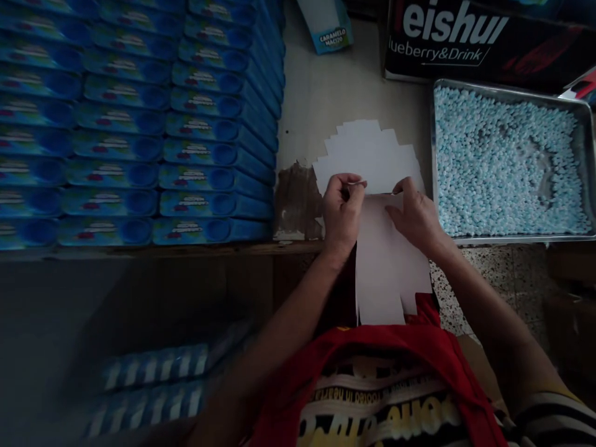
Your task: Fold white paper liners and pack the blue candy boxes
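Head view: pinching white cards [370, 158] with left hand [343, 211] and right hand [419, 216], clamping fingers of both on card edges, holding near the front of the tabletop [307, 93], left of the tray [516, 238].

On the left part of the surface [307, 81], packets [195, 149] are stacked in columns side by side, up to the front edge. Between the packets and a tray [434, 161] at the right, a pile of card sheets [367, 152] is laid; further sheets [388, 267] are placed nearer the wearer, across the front edge towards the apron [419, 338]. Pellets [488, 180] are contained in the tray. Behind the tray, a large box [451, 65] is positioned; to its left, a small carton [333, 38] is set. Below the surface, at lower left, packs [153, 366] are arranged in two rows; at lower right, the floor [493, 279] is exposed.
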{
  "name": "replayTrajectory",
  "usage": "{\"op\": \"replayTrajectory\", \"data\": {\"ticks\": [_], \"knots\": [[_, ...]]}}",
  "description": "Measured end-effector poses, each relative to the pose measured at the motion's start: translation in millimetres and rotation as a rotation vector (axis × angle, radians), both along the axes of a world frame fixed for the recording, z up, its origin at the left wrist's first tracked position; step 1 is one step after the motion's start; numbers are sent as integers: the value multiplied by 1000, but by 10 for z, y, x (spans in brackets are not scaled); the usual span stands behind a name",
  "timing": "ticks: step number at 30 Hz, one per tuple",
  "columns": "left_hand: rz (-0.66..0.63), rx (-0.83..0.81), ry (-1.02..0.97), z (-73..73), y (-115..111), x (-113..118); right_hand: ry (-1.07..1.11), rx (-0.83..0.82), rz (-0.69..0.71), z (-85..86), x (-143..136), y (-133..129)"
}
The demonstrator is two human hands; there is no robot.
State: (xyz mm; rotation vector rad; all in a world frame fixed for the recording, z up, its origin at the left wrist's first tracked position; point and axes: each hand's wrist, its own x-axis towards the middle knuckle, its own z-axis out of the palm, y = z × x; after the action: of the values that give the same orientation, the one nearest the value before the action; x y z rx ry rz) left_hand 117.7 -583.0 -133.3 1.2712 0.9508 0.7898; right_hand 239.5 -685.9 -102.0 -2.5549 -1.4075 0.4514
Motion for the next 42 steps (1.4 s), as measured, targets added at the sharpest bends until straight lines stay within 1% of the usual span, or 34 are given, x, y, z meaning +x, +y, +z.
{"op": "replayTrajectory", "data": {"ticks": [3, 5, 8, 10, 12, 14, 17, 19, 23, 25, 28, 30, 33, 35, 37, 39, 40, 42], "knots": [[-41, 24, 62, 23, -12, -10, 16, 13, 71, 74, 5, -40], [-91, 102, 138, 32, 22, -32, 17, 1, 123, 141, 35, -56], [-169, 220, 251, 33, 143, -64, 47, -16, 216, 212, 141, -13], [-251, 248, 338, 34, 234, -76, 75, -50, 253, 224, 238, 86], [-305, 268, 417, 43, 295, -73, 68, -88, 286, 215, 334, 230], [-308, 308, 465, 56, 309, -53, 62, -117, 361, 207, 412, 384], [-275, 353, 481, 70, 263, -7, 84, -158, 489, 221, 465, 558], [-235, 347, 468, 72, 216, 24, 73, -186, 517, 237, 443, 629], [-173, 352, 431, 73, 125, 72, -35, -215, 442, 238, 285, 709], [-163, 403, 444, 71, 83, 92, -98, -219, 431, 240, 195, 704], [-167, 441, 455, 45, 14, 106, -173, -277, 477, 292, 94, 614], [-163, 377, 399, 9, -42, 97, -210, -355, 474, 366, 38, 537], [-97, 237, 254, -46, -130, 44, -242, -437, 370, 492, -61, 499], [-65, 204, 167, -61, -172, -6, -236, -446, 305, 552, -124, 534], [-79, 207, 93, -55, -188, -56, -223, -446, 281, 573, -160, 590], [-120, 210, 37, -37, -178, -100, -237, -461, 297, 552, -156, 641], [-138, 206, 14, -26, -167, -122, -253, -470, 334, 527, -140, 661], [-157, 171, -32, -10, -138, -172, -284, -487, 455, 463, -88, 694]]}}
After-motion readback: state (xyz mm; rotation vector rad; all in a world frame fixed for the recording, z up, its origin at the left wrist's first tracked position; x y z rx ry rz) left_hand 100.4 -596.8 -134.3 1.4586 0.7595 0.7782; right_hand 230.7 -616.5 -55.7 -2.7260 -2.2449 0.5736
